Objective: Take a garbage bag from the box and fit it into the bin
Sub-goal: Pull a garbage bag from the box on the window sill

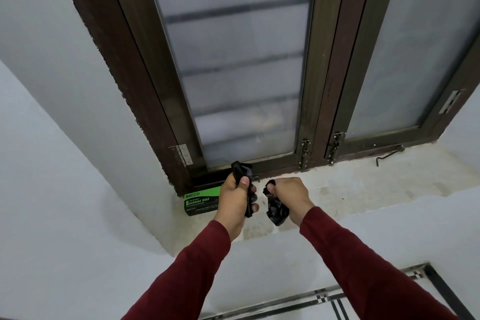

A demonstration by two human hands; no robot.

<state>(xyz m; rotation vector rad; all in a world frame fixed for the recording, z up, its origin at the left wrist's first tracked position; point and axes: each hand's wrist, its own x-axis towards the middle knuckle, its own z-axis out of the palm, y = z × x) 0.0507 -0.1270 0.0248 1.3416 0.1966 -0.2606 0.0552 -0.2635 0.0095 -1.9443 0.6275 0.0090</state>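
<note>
A green and black garbage bag box [200,202] lies on the window sill [350,189], in its left corner against the dark window frame. My left hand [235,197] is closed around a strip of black garbage bag [242,170] that sticks up above the fist and hangs below it. My right hand [289,196] grips a crumpled black bag piece [276,210] just to the right, above the sill. The two black pieces are apart, with a small gap between them. No bin is in view.
A brown-framed window with frosted panes [241,73] rises behind the sill, with latches [304,153] at its base and a loose hook [389,154] on the sill at right. White walls flank the recess. Tiled floor with dark border lines [337,304] shows at bottom right.
</note>
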